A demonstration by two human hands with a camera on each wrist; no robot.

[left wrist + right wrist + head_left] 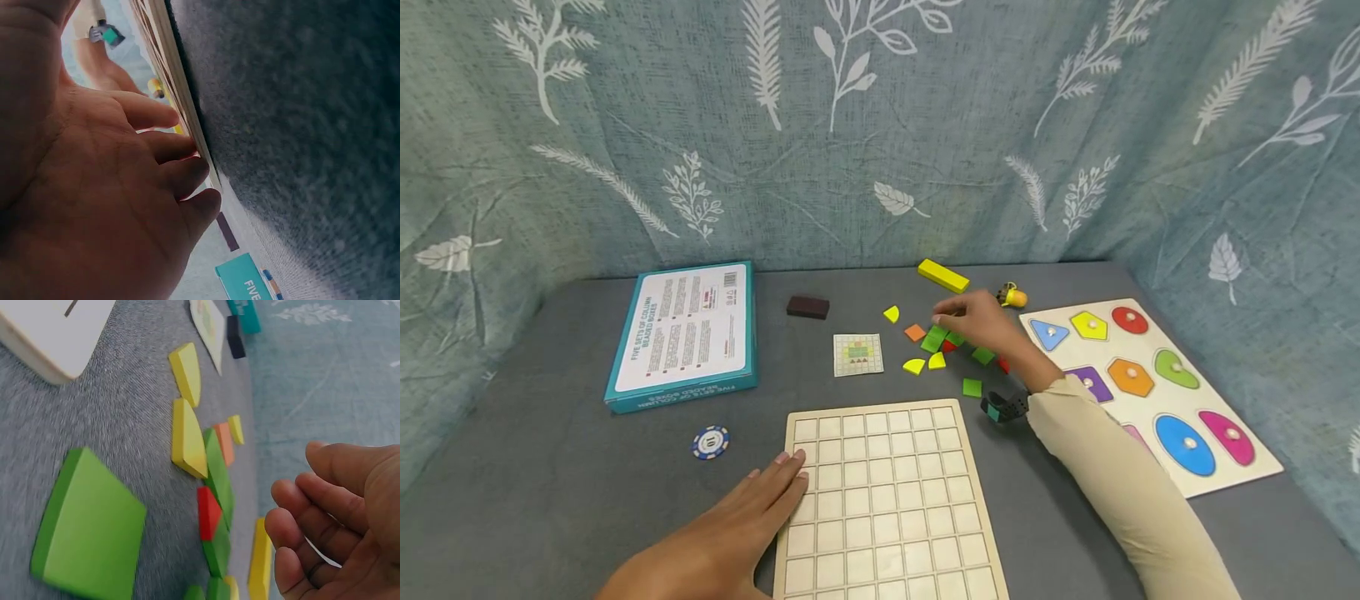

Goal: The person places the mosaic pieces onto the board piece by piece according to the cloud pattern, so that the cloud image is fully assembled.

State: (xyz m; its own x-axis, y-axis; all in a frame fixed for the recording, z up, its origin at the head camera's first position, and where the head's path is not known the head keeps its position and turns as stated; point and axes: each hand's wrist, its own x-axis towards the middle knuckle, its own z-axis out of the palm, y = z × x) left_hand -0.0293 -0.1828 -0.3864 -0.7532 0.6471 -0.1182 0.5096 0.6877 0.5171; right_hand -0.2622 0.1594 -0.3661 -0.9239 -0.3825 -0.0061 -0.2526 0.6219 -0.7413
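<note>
My left hand [730, 525] rests at the left edge of a pale wooden grid board [880, 500], its fingers extended against the rim. In the left wrist view, the fingertips touch the edge of that board. Over a loose cluster of coloured tiles hovers my right hand [981, 323], fingers loosely bent. Nothing shows between its fingers and thumb in the right wrist view. Below it lie green square tiles [935, 337], an orange tile [915, 332], red pieces [208, 512] and yellow rounded pieces [913, 366]. One green tile [94, 531] lies apart, nearer the board.
A small pattern card [858, 355] lies behind the grid board. Left are a teal box [685, 333] and a poker chip [711, 442]. Farther back sit a dark block [808, 307], a yellow block [943, 275] and a small yellow-black object [1012, 295]. A shape-puzzle board [1105, 350] lies right.
</note>
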